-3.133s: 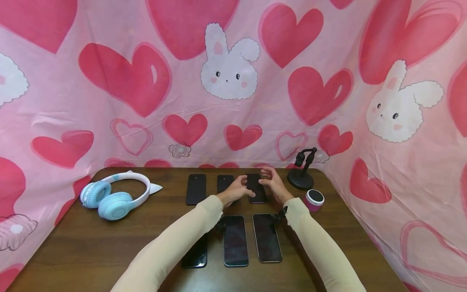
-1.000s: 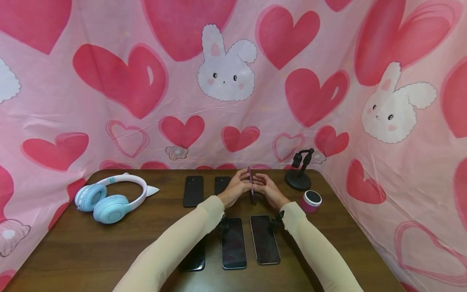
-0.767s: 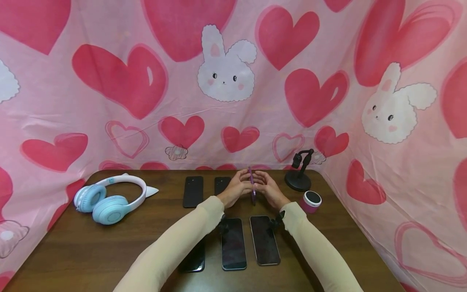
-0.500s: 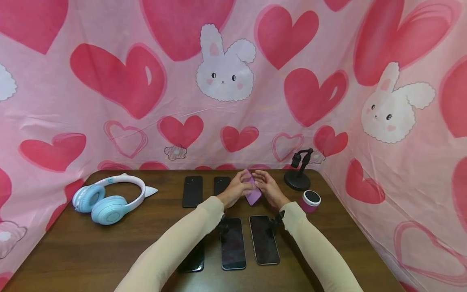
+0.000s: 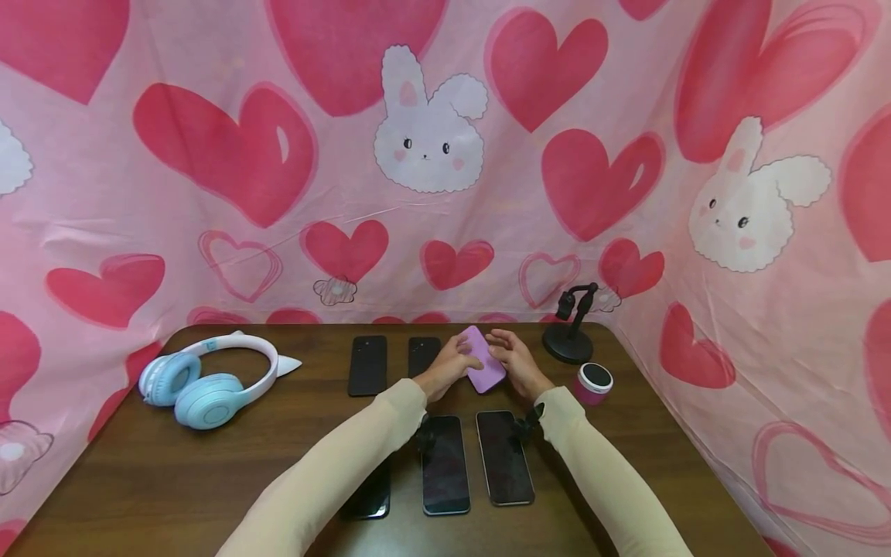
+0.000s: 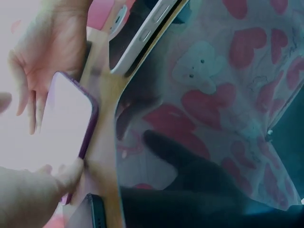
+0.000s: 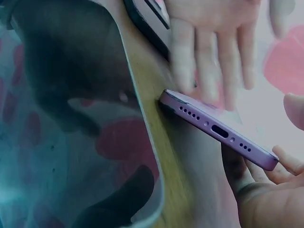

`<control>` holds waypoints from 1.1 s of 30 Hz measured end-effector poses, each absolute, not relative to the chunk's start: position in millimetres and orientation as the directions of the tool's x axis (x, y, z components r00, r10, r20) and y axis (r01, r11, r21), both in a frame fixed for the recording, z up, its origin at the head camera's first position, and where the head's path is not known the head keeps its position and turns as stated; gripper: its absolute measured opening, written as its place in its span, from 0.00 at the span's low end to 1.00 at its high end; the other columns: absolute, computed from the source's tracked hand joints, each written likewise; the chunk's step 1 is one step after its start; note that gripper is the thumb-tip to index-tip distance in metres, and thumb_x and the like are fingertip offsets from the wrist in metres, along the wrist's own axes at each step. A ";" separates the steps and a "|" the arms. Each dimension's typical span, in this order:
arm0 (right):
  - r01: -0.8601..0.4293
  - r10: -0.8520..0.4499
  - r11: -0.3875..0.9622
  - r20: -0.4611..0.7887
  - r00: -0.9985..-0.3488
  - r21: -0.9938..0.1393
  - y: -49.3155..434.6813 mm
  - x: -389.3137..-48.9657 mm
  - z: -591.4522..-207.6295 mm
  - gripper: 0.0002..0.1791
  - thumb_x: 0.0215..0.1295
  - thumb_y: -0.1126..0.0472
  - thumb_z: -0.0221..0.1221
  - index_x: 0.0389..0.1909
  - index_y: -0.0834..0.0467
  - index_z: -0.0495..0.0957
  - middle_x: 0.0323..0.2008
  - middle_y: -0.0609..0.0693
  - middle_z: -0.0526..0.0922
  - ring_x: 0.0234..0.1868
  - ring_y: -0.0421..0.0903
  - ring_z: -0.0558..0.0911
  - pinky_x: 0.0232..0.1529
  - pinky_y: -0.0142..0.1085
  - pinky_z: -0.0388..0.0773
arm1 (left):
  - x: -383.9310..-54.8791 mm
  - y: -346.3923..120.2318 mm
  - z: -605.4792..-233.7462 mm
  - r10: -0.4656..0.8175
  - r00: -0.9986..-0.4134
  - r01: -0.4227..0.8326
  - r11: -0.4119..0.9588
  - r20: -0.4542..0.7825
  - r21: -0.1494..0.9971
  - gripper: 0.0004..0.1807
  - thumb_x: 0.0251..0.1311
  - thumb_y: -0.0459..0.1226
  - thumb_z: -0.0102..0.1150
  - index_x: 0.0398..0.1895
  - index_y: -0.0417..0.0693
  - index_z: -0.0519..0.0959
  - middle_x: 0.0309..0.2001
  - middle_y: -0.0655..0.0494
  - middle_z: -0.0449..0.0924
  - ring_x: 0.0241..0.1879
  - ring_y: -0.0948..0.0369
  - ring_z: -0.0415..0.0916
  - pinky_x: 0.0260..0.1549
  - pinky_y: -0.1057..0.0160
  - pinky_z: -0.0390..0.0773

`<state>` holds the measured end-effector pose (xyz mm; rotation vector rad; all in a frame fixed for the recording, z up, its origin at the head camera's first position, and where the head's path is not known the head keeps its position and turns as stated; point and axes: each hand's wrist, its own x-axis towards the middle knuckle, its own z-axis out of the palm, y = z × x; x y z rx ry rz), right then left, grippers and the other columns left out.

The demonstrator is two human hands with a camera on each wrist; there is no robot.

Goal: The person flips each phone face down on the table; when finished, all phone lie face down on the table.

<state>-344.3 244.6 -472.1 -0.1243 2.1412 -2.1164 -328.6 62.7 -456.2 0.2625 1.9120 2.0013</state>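
Note:
Both my hands hold a purple phone [image 5: 487,375], its lilac back turned up and tilted, over the back of the table. My left hand [image 5: 445,367] is at its left edge, thumb across the back. At the right edge, my right hand [image 5: 522,367] has its fingertips on the rim, thumb apart from it. In the right wrist view the phone's port end [image 7: 218,130] faces the camera, right side higher, with right fingers [image 7: 285,161] around that side. The left wrist view shows my left thumb [image 6: 73,173] on the phone. Whether the lower edge touches the table is unclear.
Two black phones lie face down to the left, the outer one [image 5: 367,366] and one [image 5: 423,353] partly behind my left hand. Nearer are dark-screened phones [image 5: 445,464] [image 5: 504,456] and another [image 5: 372,495] under my sleeve. Headphones [image 5: 216,398], a stand [image 5: 567,340] and a speaker [image 5: 593,384] flank them.
The phone lay screen up at first, was lifted on edge between my hands, then turned over so its lilac back faces up. My right hand has shifted slightly outward.

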 end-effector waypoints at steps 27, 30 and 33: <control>0.050 -0.109 0.225 -0.077 -0.991 -0.973 242.2 -338.5 -474.3 0.35 0.73 0.65 0.52 0.75 0.70 0.49 0.74 0.71 0.58 0.76 0.65 0.60 0.78 0.58 0.56 | -333.4 55.5 -465.1 0.355 -0.925 -0.096 0.134 -0.139 0.986 0.53 0.50 0.32 0.70 0.78 0.36 0.50 0.76 0.34 0.58 0.74 0.44 0.61 0.74 0.46 0.63; 0.058 -0.098 0.284 -0.089 -0.991 -0.957 240.6 -337.6 -474.1 0.37 0.73 0.63 0.52 0.76 0.69 0.49 0.74 0.70 0.59 0.75 0.65 0.61 0.77 0.59 0.56 | -333.4 54.4 -465.1 0.377 -0.916 -0.089 0.138 -0.135 0.987 0.54 0.50 0.33 0.71 0.78 0.36 0.50 0.76 0.34 0.57 0.75 0.43 0.60 0.75 0.45 0.62; 0.078 -0.083 0.334 -0.111 -0.990 -0.939 238.7 -335.9 -473.3 0.38 0.73 0.61 0.53 0.77 0.67 0.48 0.73 0.70 0.61 0.74 0.65 0.62 0.77 0.60 0.57 | -332.7 53.5 -465.1 0.394 -0.910 -0.084 0.133 -0.131 0.988 0.54 0.51 0.33 0.71 0.78 0.35 0.50 0.76 0.33 0.57 0.74 0.42 0.60 0.75 0.44 0.62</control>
